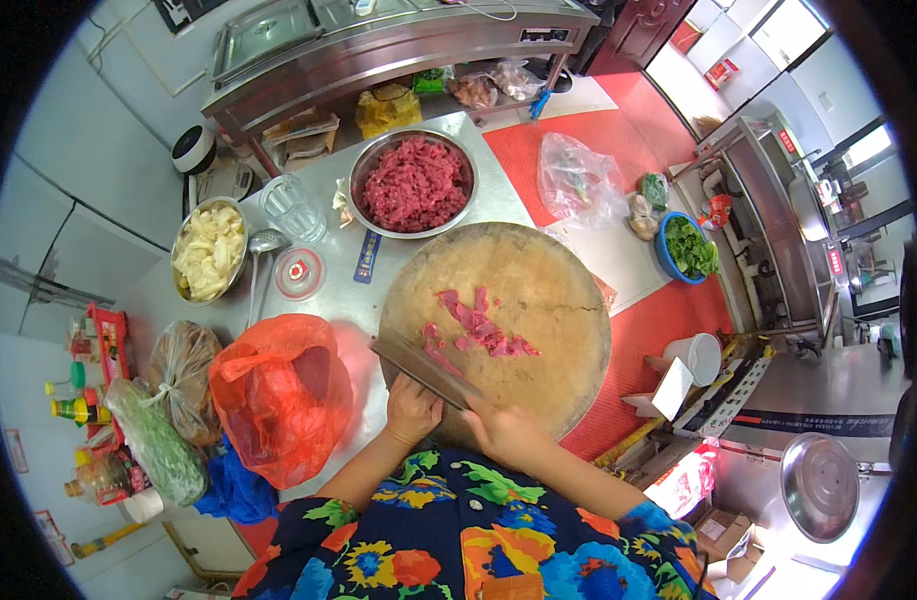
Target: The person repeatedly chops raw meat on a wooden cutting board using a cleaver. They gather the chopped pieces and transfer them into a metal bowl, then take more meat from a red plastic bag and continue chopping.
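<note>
My right hand [508, 429] grips the handle of a cleaver [421, 369], whose wide blade slants across the near left part of a round wooden chopping block [556, 300]. Behind the blade my left hand [414, 410] rests at the block's near edge with its fingers curled; whatever lies under them is hidden. Strips of raw red meat [482, 326] are scattered over the middle of the block, and a few touch or lie close to the blade's far side. Beyond the block, a steel bowl [359, 206] holds a heap of shredded raw meat [413, 184].
Left of the block stands a red plastic bag [282, 397] on the steel table [361, 304]. Farther back are a bowl of pale cut vegetables [209, 251], a skimmer ladle [267, 241] and a glass jug [293, 208]. A blue basin of greens [683, 247] sits on the right.
</note>
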Available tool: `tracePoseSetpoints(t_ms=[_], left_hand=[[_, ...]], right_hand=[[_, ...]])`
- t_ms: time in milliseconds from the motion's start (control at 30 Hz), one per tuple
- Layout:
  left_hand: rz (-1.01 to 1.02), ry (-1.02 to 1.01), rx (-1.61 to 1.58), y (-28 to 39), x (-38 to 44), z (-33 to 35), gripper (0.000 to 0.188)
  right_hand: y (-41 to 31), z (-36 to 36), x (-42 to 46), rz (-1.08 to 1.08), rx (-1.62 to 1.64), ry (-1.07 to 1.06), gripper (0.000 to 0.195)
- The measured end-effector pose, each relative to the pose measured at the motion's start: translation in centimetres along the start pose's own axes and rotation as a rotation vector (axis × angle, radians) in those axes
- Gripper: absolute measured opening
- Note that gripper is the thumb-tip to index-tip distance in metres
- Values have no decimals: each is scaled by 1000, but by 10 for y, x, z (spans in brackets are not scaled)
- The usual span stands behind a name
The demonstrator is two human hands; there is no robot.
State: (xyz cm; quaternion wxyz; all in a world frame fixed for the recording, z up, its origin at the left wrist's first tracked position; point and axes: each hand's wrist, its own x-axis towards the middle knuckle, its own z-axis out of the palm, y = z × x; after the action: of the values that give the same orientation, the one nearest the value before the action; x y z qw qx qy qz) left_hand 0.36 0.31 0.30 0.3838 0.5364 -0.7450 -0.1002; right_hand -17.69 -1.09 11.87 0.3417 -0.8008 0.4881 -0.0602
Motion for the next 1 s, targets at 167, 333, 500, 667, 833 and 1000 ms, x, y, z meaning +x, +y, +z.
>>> tracePoseSetpoints(t_ms=[167, 333, 500, 667, 833, 1000], left_hand=[[27, 57, -18, 3, 7, 0, 19], [107, 133, -35, 7, 20, -1, 11], [75, 96, -76, 6, 21, 0, 10], [65, 89, -85, 8, 18, -6, 15], [144, 87, 23, 7, 22, -10, 23], [66, 1, 27, -1, 11, -7, 25]], right_hand=[[-6, 13, 46, -23, 84, 97, 30], [17, -2, 73, -52, 264, 140, 38], [33, -22, 46, 222, 636, 55, 43], [30, -18, 1, 277, 557, 127, 47], [27, 0, -20, 161, 86, 82, 34], [20, 1, -34, 100, -39, 2, 30]])
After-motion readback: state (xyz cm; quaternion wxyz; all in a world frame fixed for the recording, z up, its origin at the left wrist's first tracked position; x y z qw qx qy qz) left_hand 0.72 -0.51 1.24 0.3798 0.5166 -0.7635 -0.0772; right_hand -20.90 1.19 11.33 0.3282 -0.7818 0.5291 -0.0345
